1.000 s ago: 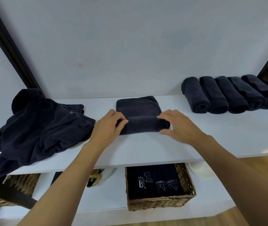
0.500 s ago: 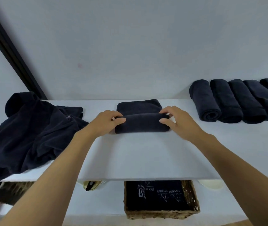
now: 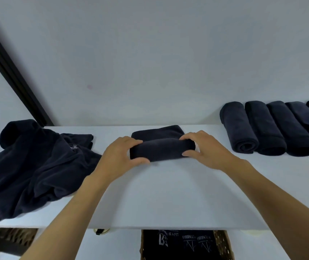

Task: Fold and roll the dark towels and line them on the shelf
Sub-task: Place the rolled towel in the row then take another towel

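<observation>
A dark towel (image 3: 162, 149) lies on the white shelf (image 3: 168, 194), partly rolled, with a short flat stretch left behind the roll. My left hand (image 3: 120, 156) grips the roll's left end and my right hand (image 3: 206, 150) grips its right end. Several rolled dark towels (image 3: 273, 128) lie side by side at the back right of the shelf, against the wall. A heap of unfolded dark towels (image 3: 31, 166) covers the shelf's left part and hangs over its front edge.
Below the shelf's front edge a wicker basket (image 3: 223, 244) holds dark printed cloth. Another wicker basket (image 3: 14, 235) shows at the lower left. A black post (image 3: 12, 72) slants up the wall on the left.
Both hands have rolled the towel further toward the wall, so the roll is thicker and the flat part behind it shorter. The view has tilted up and shifted left.
</observation>
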### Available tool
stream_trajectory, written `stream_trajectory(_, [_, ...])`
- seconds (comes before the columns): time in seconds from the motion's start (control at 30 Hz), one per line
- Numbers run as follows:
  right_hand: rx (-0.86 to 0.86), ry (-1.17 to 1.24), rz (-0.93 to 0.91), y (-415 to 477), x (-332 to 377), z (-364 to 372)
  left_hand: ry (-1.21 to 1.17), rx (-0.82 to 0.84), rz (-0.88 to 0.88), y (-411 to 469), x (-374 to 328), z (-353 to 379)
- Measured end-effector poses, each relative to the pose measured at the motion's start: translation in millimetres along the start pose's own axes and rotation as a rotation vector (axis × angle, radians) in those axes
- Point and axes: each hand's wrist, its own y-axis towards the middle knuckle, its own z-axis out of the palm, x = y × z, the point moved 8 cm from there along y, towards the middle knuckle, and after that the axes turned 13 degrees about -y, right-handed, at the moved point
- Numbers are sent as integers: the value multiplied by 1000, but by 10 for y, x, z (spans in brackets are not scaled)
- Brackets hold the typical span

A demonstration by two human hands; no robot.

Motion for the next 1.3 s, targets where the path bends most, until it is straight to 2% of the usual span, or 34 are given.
stream_trajectory(0.1, [99,51,4,96,-27,-18,-131,-10,-129,38,140,-7])
stream_trajectory(0.2, [147,204,68,193,-55,-10,-319,-38,-216,177,220,-30])
stream_trajectory(0.37, [130,316,203,304,-177,74,-297,-29,-298,357,321,27])
stream_trajectory(0.47, [22,170,160,339,-99,-5,-325,-37,-331,446,360,36])
stream_trajectory(0.57, [-213,-179,-87,317,188,-173,-367,-122,-374,478,417,5])
stream_trajectory(0.63, [-212,-283,-193,298,278,-128,-260,-236,-321,474,383,-67])
stream_trajectory(0.7, [-117,-335,-199,329,237,-45,-122,-303,-133,453,240,-130])
stream_trajectory(0.77, [-42,-321,-168,387,168,-21,-57,-190,-7,429,155,-49])
stream_trajectory(0.87, [32,-52,-80,537,72,-66,90,22,-72,465,279,97])
stream_trajectory(0.93, [97,107,-11,673,-6,-67,95,56,-94,552,319,99])
stream_trajectory(1.07, [184,92,57,916,-115,-6,-39,97,-177,720,275,74])
stream_trajectory(1.13, [138,57,72,982,-144,-13,3,117,-164,769,188,84])
stream_trajectory(1.2, [21,-19,120,995,-160,-81,33,149,-170,813,165,115])
stream_trajectory(1.3, [-170,-174,232,902,-84,-225,-19,209,-297,840,225,166])
